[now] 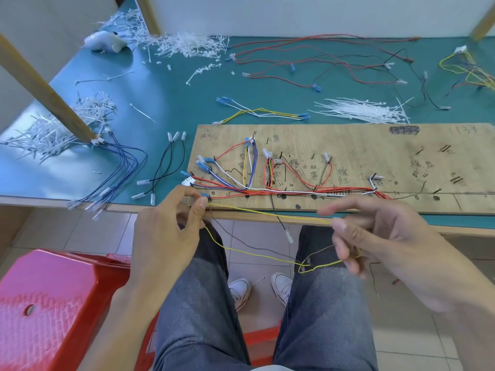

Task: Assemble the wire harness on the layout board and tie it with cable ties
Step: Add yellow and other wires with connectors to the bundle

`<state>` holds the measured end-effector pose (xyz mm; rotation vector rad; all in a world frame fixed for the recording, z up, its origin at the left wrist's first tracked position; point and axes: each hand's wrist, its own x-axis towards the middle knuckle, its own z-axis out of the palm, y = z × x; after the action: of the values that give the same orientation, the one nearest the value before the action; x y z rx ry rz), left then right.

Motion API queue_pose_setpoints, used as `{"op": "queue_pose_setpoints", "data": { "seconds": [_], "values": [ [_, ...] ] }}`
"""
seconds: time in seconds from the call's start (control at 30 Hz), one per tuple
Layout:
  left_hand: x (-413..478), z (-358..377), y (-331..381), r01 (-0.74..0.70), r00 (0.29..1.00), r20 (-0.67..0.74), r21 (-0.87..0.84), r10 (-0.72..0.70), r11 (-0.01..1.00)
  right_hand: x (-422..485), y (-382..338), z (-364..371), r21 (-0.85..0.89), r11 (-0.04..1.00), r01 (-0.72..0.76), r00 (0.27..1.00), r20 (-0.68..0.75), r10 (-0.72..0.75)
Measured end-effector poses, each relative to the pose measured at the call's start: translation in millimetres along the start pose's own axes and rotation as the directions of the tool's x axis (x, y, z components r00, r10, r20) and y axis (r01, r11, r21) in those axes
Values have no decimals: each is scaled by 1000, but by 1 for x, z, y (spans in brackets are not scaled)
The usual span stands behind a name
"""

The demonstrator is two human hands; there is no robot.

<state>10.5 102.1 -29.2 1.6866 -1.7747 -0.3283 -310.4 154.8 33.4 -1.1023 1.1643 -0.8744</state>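
Note:
A wooden layout board [348,156] lies on the green table, with red, white, blue and yellow wires routed between its pegs into a harness [281,190]. My left hand [166,231] pinches the blue-connector end of a thin yellow wire [267,213] at the board's front left corner. My right hand [375,236] holds the same yellow wire further along, below the table edge, where it loops over my lap. A thin black wire with a white connector [288,237] hangs off the board's front edge.
Loose white cable ties [361,109] lie behind the board, with more heaps [187,44] at the back left. Red and black wires [321,62] spread across the far table, blue wires [120,167] drape at the left. A red plastic stool [53,303] stands beside my left knee.

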Motion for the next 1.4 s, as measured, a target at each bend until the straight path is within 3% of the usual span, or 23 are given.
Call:
{"op": "queue_pose_setpoints", "data": {
  "seconds": [0.23,0.5,0.77,0.87,1.0,1.1,1.4],
  "values": [
    [3,3,-4,-44,999,-17,51,45,998,-4,6,-16,69,995,65,998,6,-65],
    [3,8,-3,-47,996,-76,116,56,992,0,12,-34,322,938,125,992,-50,-115],
    [5,4,-5,-80,996,-16,156,83,985,10,13,-46,478,877,34,981,-184,62],
    [5,0,-5,-118,993,13,205,118,972,9,9,-57,378,926,-13,984,-162,80],
    [5,-7,-4,-119,993,18,199,117,973,12,-1,-75,109,994,1,990,-142,14],
    [5,-12,-2,-71,997,22,181,68,981,16,-11,-85,-15,1000,1,997,-79,-2],
    [-5,-23,-11,-241,965,178,315,192,918,28,-45,-110,-294,955,-46,992,95,77]
  ]
}}
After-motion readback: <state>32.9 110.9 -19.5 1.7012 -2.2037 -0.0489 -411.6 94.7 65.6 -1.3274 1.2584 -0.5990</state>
